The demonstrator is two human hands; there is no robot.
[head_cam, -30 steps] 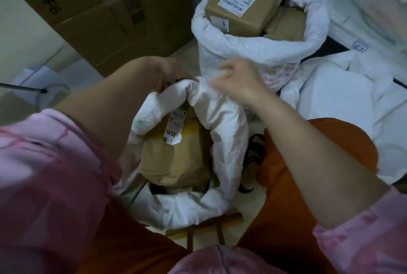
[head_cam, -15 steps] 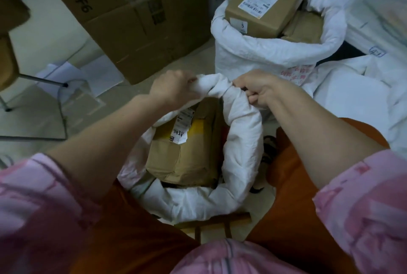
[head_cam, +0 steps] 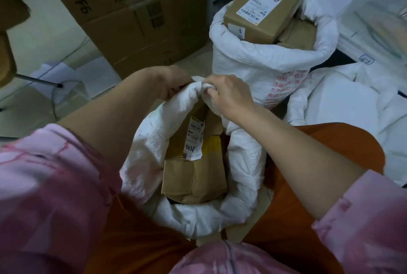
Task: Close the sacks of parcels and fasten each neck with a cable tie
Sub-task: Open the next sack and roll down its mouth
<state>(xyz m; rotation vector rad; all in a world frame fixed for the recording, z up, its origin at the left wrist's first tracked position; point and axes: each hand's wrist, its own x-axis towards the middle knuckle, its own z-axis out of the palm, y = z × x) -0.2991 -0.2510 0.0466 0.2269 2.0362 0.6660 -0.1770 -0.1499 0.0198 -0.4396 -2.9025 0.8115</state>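
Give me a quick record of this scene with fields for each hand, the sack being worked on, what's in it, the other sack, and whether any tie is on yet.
left hand: grips far rim of near sack
right hand: pinches same rim, beside the left
near sack: white, rim rolled down, mouth open
contents: brown paper parcel with label and yellow tape
far sack: white, open, cardboard box sticking out on top
cable tie: none visible
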